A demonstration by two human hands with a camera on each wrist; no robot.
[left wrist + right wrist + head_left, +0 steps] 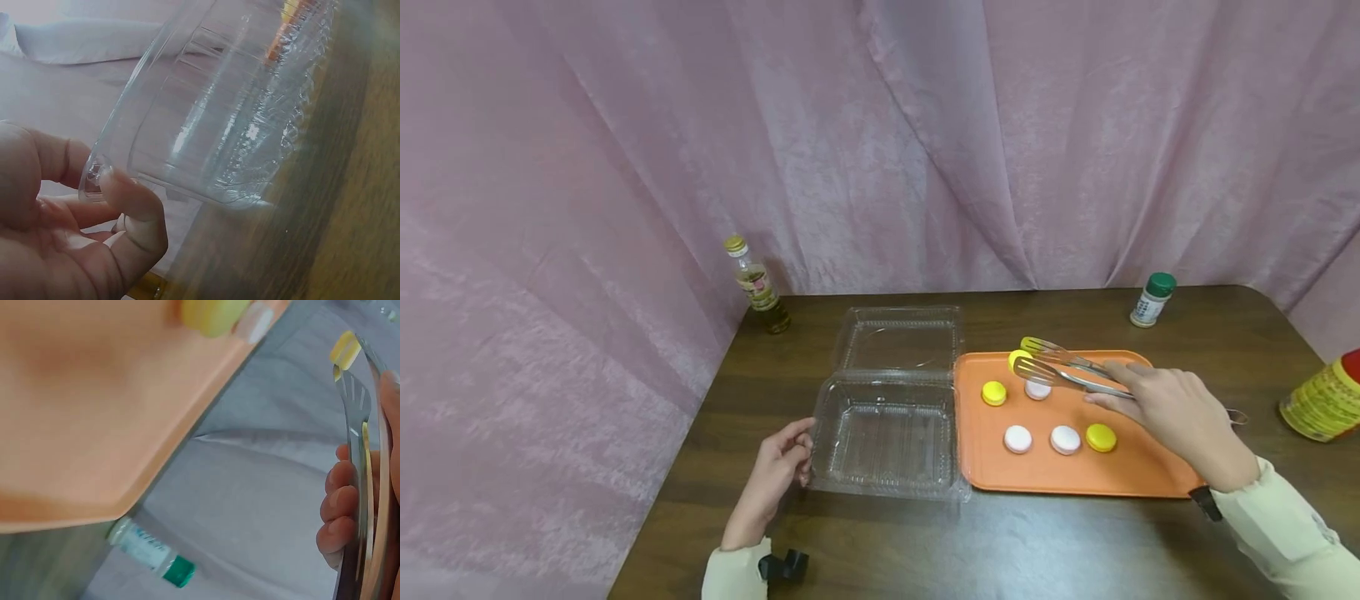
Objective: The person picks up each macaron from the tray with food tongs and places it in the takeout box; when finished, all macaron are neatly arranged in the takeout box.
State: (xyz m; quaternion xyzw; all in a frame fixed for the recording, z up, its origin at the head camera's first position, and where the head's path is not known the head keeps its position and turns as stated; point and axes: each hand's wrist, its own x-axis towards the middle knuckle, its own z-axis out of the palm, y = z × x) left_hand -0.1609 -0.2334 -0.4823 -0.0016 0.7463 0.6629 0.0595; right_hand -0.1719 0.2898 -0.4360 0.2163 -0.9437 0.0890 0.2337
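My left hand (pixel 781 467) pinches the left rim of a clear plastic clamshell container (pixel 891 433), its lid (pixel 901 342) folded back behind it. In the left wrist view, thumb and finger meet at the container's corner. My right hand (pixel 1180 412) grips metal tongs (pixel 1063 375) over an orange tray (pixel 1135 475). Between the tong tips sits a yellow macaron (pixel 345 350), at the tray's back left in the head view. Other macarons lie on the tray: a yellow one (pixel 994 393), another yellow one (pixel 1101 437), and white ones (pixel 1018 439), one partly behind the tongs.
An oil bottle (pixel 757 287) with a yellow cap stands at the table's back left. A green-capped shaker (pixel 1153 300) is at the back right, behind the tray. A yellow container with a red top (pixel 1324 402) stands at the right edge. Pink curtains hang behind the table.
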